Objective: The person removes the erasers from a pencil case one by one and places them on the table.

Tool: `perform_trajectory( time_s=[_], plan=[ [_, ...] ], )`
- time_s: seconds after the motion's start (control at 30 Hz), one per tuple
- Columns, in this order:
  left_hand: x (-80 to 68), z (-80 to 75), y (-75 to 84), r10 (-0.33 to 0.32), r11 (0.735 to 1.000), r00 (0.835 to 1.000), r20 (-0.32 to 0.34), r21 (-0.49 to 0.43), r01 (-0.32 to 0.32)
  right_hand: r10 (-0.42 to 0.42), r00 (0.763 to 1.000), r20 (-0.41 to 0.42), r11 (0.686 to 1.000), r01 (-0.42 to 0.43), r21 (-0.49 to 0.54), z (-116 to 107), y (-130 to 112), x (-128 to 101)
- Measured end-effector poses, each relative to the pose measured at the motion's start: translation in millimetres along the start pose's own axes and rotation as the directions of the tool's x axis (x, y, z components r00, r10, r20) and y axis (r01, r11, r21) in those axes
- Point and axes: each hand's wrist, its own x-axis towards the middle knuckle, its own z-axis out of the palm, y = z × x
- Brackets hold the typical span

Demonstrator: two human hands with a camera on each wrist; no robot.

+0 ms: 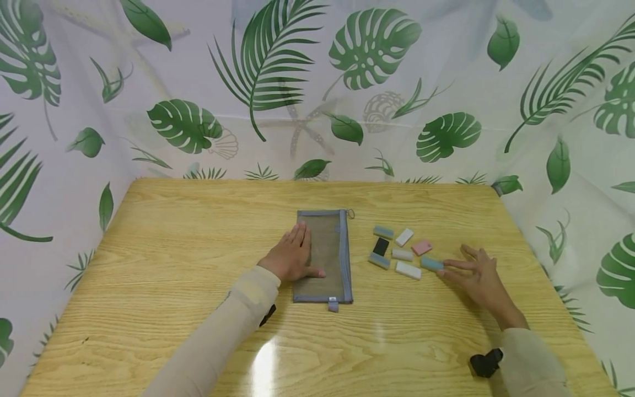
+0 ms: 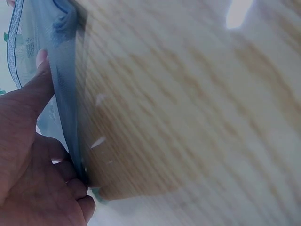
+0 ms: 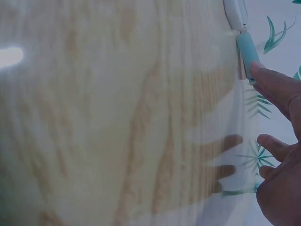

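Observation:
A grey mesh zip pouch (image 1: 327, 255) lies flat in the middle of the wooden table (image 1: 173, 264). My left hand (image 1: 292, 256) rests flat on its left half, fingers straight, thumb out over the mesh; in the left wrist view the pouch (image 2: 66, 84) lies against that hand (image 2: 33, 155). Right of the pouch lie several small erasers: teal (image 1: 383, 231), white (image 1: 404, 237), black (image 1: 380, 246), pink (image 1: 421, 247). My right hand (image 1: 476, 275) hovers with spread fingers, its fingertip touching a teal eraser (image 1: 431, 263), seen as the teal eraser (image 3: 248, 51) in the right wrist view.
A leaf-print curtain (image 1: 317, 88) closes in the table at the back and both sides. Bare wood stretches across the left and front of the table. A black wrist strap (image 1: 485, 362) shows on my right forearm.

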Motion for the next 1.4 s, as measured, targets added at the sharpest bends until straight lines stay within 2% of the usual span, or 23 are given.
perform_trajectory(
  time_s=[0.6, 0.73, 0.87, 0.93, 1.13, 1.3, 1.4],
  plan=[
    [0.2, 1.0, 0.5, -0.005, 1.0, 1.0, -0.007, 0.016, 0.005, 0.042, 0.999, 0.026, 0.999, -0.042, 0.016, 2.1, 4.1, -3.3],
    [-1.0, 0.0, 1.0, -0.002, 0.999, 1.0, -0.013, 0.044, 0.002, 0.001, 1.0, 0.007, 0.999, -0.001, -0.037, 1.3, 2.8, -1.6],
    [-3.4, -1.9, 2.2, 0.005, 0.997, 1.0, -0.024, 0.071, -0.003, -0.085, 0.995, -0.043, 0.993, 0.081, -0.091, -2.2, -2.4, 3.1],
    [-4.3, -2.9, 2.1, 0.021, 0.995, 0.999, -0.043, 0.102, -0.016, -0.09, 0.994, -0.065, 0.993, 0.084, -0.085, -4.9, -6.6, 7.5],
    [-8.0, -14.3, 5.1, 0.103, 0.981, 0.985, -0.137, 0.179, -0.078, -0.016, 0.993, -0.116, 0.999, 0.011, -0.047, -3.7, -29.7, 30.9],
    [-4.5, -23.0, 12.0, 0.167, 0.975, 0.969, -0.18, 0.178, -0.134, -0.031, 0.987, -0.155, 0.999, 0.025, -0.04, 12.8, -49.0, 60.8],
    [1.1, -24.6, 15.6, 0.192, 0.973, 0.963, -0.191, 0.166, -0.161, -0.03, 0.989, -0.143, 0.999, 0.028, -0.02, 25.7, -58.4, 77.8]
  ],
)
